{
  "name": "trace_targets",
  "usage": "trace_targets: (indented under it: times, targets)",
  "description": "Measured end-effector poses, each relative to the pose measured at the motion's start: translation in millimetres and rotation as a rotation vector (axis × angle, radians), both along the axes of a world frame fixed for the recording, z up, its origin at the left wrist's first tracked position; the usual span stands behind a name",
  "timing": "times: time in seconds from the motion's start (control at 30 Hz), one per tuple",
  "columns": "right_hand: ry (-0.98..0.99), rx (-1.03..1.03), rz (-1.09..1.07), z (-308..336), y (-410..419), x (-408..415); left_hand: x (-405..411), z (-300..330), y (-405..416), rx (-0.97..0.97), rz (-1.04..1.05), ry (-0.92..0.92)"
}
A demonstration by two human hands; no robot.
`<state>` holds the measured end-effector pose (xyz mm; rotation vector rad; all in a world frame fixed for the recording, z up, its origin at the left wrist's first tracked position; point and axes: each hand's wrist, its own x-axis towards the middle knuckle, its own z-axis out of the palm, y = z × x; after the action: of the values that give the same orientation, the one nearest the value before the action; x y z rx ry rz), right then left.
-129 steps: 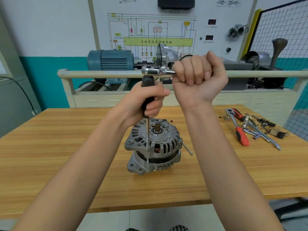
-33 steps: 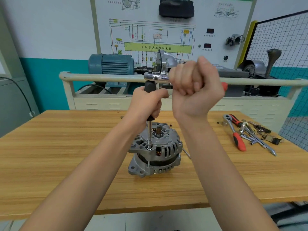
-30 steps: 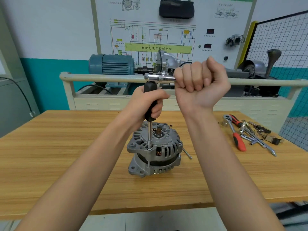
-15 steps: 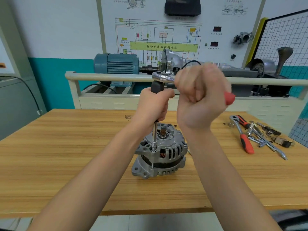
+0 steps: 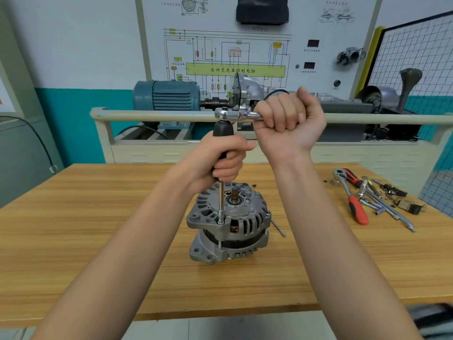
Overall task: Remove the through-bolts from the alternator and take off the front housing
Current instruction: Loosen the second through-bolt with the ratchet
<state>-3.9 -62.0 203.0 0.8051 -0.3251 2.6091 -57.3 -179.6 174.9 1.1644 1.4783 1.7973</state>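
Red ratchet [image 5: 235,115] handle hidden inside right grip [image 5: 289,123]; left grip [image 5: 220,158] clasps the black driver [image 5: 222,133].

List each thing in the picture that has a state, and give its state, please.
alternator: upright on table, housing still on
through-bolt: still in, socket seated on it
socket driver: vertical, gripped by left hand
ratchet: horizontal on driver top, gripped by right hand
loose bolt: lying on table

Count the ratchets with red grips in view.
1 for sure: the ratchet lying among the tools at the table's right. The right hand hides the grip of the one it holds.
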Motion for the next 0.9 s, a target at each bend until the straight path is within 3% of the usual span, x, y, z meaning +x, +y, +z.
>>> trace_targets:
  times: [0.13,0.33,0.43,0.57,0.73,0.83,0.9]
  targets:
    - [0.046,0.068,-0.132,-2.4,-10.2,7.1,3.4,-3.5,2.6,0.034,0.146,-0.016]
    - [0.287,0.420,-0.708,-13.3,-38.3,18.6,15.0,-5.4,18.7,0.085,0.568,-0.039]
    - [0.320,0.507,-0.899,-16.0,-48.8,18.0,15.5,-6.3,19.3,0.096,0.595,-0.036]
    - [0.276,0.399,-0.545,-5.9,-29.5,16.7,7.1,-4.9,6.9,0.046,0.335,0.018]
    - [0.062,0.080,-0.063,-0.6,-2.0,5.1,-1.6,0.9,-1.6,0.020,-0.007,-0.001]
    - [0.040,0.016,-0.037,-1.4,-3.5,0.5,-2.6,0.0,-0.1,0.026,-0.049,-0.070]
    - [0.065,0.061,-0.108,-3.6,-7.7,3.4,-1.6,-2.0,1.5,0.045,0.033,-0.071]
